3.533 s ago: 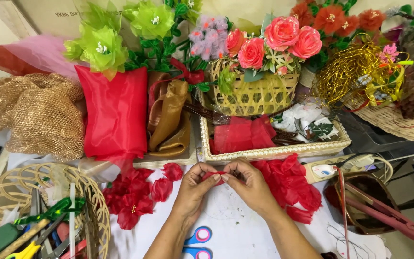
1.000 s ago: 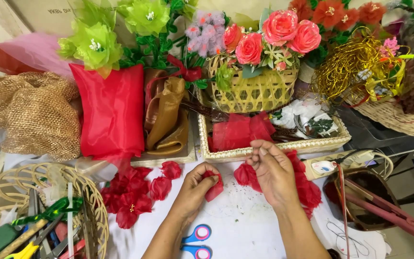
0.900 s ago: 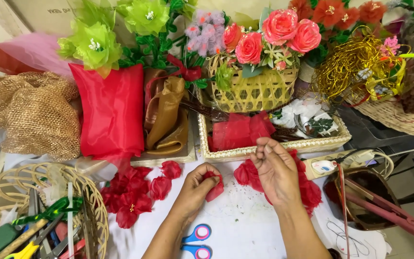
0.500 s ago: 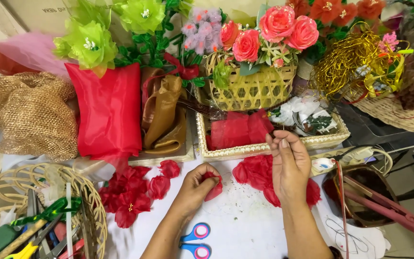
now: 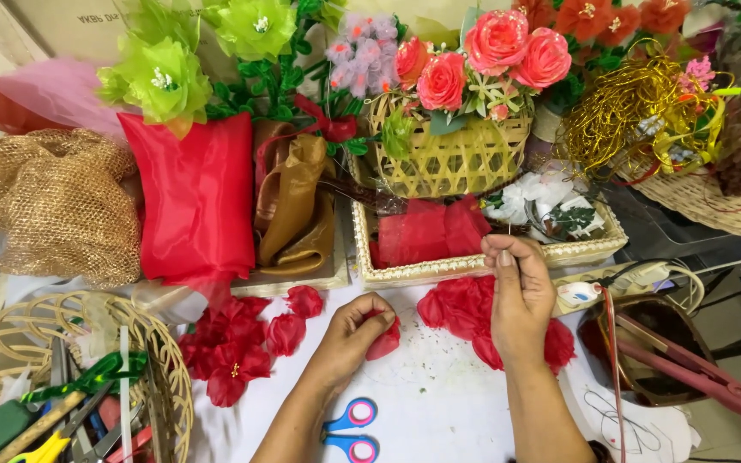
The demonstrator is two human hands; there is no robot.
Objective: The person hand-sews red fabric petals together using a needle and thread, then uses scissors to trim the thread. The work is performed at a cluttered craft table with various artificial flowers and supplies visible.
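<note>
My left hand (image 5: 346, 339) is closed around a small red fabric petal (image 5: 385, 341) just above the white table top. My right hand (image 5: 521, 296) is raised to the right of it, near the front rim of the white-edged tray (image 5: 405, 273). Its thumb and forefinger pinch a thin needle or wire (image 5: 509, 231) that points up. A heap of red fabric petals (image 5: 456, 307) lies under and beside my right hand. More finished red petals (image 5: 235, 345) lie to the left of my left hand.
Blue-and-pink scissors (image 5: 349, 427) lie between my forearms. A woven basket (image 5: 169, 386) of tools sits at the lower left, a brown bowl (image 5: 645, 390) with a pink tool at the right. Red fabric (image 5: 195, 197), gold mesh (image 5: 53, 206) and flower baskets (image 5: 456, 163) crowd the back.
My hands were together at the petal. My right hand has since pulled away, up and to the right toward the tray, while my left hand stays put holding the petal.
</note>
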